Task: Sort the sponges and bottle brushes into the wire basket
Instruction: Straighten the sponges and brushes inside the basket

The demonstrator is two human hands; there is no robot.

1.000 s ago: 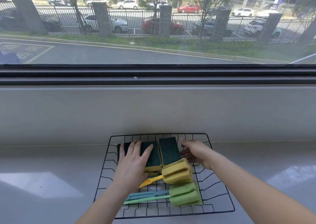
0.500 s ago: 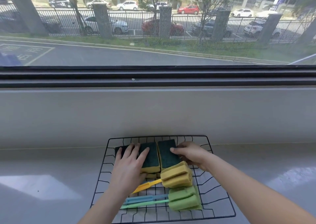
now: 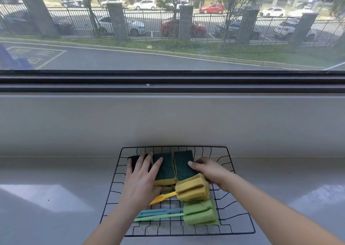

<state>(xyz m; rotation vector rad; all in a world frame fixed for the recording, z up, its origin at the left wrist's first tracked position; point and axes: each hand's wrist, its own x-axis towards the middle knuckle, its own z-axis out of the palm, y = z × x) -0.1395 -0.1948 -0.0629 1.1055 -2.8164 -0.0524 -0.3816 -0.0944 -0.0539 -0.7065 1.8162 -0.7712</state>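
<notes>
A black wire basket [image 3: 240, 215] sits on the grey sill. Inside at the back lie green-topped yellow sponges: a left one [image 3: 133, 160] mostly under my hand, a middle one [image 3: 167, 170] and a right one [image 3: 183, 165]. My left hand [image 3: 141, 177] rests flat, fingers spread, on the left and middle sponges. My right hand [image 3: 209, 170] touches the right sponge's edge with thumb and fingers. In front lie a yellow bottle brush [image 3: 192, 187] and a green bottle brush [image 3: 200, 212], heads to the right, with a blue handle [image 3: 158, 212] beside the green one.
The grey sill [image 3: 56, 198] spreads on both sides of the basket. A low grey wall [image 3: 168, 123] rises right behind it, under a dark window frame [image 3: 168, 82]. Street, fence and parked cars lie outside.
My right hand moved from the basket's back right corner onto the right sponge's edge. The right sponge now lies flatter beside the middle one. The left hand stayed on the sponges.
</notes>
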